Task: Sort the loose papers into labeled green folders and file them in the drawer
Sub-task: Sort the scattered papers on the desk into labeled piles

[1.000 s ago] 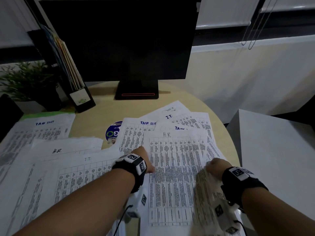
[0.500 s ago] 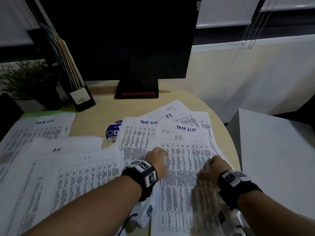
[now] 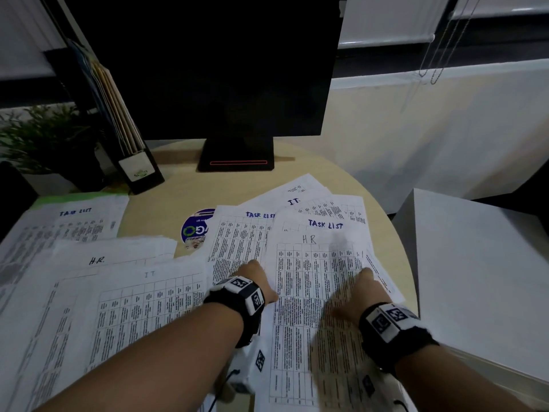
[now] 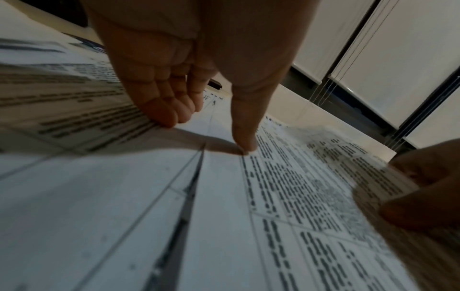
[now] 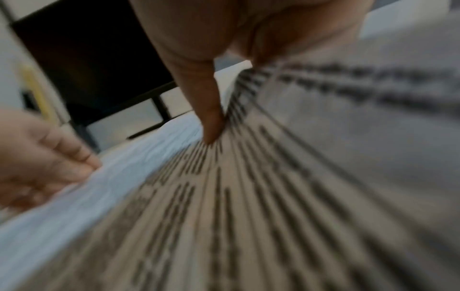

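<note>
A printed sheet headed HR (image 3: 312, 278) lies on top of a fan of loose papers on the round table (image 3: 166, 197). Sheets headed TASK LIST (image 3: 325, 224) and IT (image 3: 294, 201) show under it. My left hand (image 3: 255, 270) rests on the HR sheet's left edge. Its straight fingers (image 4: 169, 118) touch the paper and its thumb (image 4: 245, 141) presses down. My right hand (image 3: 367, 278) pinches the sheet's right edge, thumb (image 5: 211, 126) on top, with the paper curling up beside it. At the left lie sorted piles: TASK LIST (image 3: 74, 214) on a green folder (image 3: 74, 198), HR (image 3: 98, 260) and IT (image 3: 148, 275).
A dark monitor (image 3: 208, 69) stands at the table's back, with a black file holder (image 3: 130, 138) and a plant (image 3: 44, 138) to its left. A round blue sticker (image 3: 193, 230) lies mid-table. A white cabinet top (image 3: 475, 278) sits to the right, past the table's edge.
The HR sheet has slid to the right and uncovered the TASK LIST heading beneath it. Both hands stayed on the sheet, and the right hand shifted slightly forward.
</note>
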Tool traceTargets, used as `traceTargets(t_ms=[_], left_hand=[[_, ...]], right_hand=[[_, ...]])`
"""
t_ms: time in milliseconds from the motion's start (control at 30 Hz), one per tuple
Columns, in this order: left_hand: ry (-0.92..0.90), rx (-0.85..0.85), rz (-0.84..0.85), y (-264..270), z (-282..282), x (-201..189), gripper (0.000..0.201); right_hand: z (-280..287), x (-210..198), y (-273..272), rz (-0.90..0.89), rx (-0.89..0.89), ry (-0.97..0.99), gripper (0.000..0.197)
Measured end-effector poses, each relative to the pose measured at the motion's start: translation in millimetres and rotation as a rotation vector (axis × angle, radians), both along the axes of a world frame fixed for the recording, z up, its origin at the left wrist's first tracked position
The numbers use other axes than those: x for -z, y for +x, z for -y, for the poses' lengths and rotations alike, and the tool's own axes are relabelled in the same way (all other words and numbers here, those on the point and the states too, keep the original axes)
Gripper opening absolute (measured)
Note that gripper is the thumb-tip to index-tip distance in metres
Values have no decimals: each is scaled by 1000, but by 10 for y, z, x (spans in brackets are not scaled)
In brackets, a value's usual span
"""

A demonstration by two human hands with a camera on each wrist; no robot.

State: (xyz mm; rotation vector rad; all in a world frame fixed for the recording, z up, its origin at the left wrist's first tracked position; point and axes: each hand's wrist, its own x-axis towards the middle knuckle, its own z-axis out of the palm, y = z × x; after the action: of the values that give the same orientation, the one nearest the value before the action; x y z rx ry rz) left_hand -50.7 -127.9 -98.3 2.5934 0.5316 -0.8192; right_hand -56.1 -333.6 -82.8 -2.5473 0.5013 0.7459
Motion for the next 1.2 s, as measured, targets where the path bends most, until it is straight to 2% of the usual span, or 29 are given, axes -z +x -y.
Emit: traceTargets(t_ms=[67,100,200,267,333,433,500,533,600,667,767,833,933,1067,1200], left_hand=[[44,17,14,-8,-36,-30,71],[66,23,19,-2,-51,-30,73],[84,39,40,4,-59,-119,63],[76,47,57,12,-74,-168,60],[21,49,102,19,-107,-142,69],[-223,-30,156,5,-145,-59,89],[-488,-150,162,-30,-106,-50,93],[-563,-168,154,-45,-78,-47,88],[-561,-132,145,-69,-33,-68,60],[-535,-170,171,-64,-34,-62,38],[-491,-321,217,-35,-138,-87,41],[-459,-387,264,-14,-255,-127,44],[-489,-439,348,11,-442,-173,42],[-589,-488,496,27,-603,-337,41],[-683,-617,750,57,-699,-685,35]], right_hand=[[108,-3,57,41,-25,-13,38],[182,10,91,62,-66,-55,32],[407,-31,148,141,-122,-121,33],[555,-43,127,174,-116,-89,22],[698,-9,81,218,-74,8,5],[868,86,-2,256,17,150,14],[928,125,-49,262,43,241,13],[946,144,-67,263,52,283,13],[950,145,-93,242,74,332,10],[933,144,-79,217,83,280,11],[919,130,4,155,61,13,25],[888,102,45,145,119,-89,27],[816,81,103,152,209,-79,31],[682,49,177,158,144,-89,43],[563,40,197,150,51,-116,34]])
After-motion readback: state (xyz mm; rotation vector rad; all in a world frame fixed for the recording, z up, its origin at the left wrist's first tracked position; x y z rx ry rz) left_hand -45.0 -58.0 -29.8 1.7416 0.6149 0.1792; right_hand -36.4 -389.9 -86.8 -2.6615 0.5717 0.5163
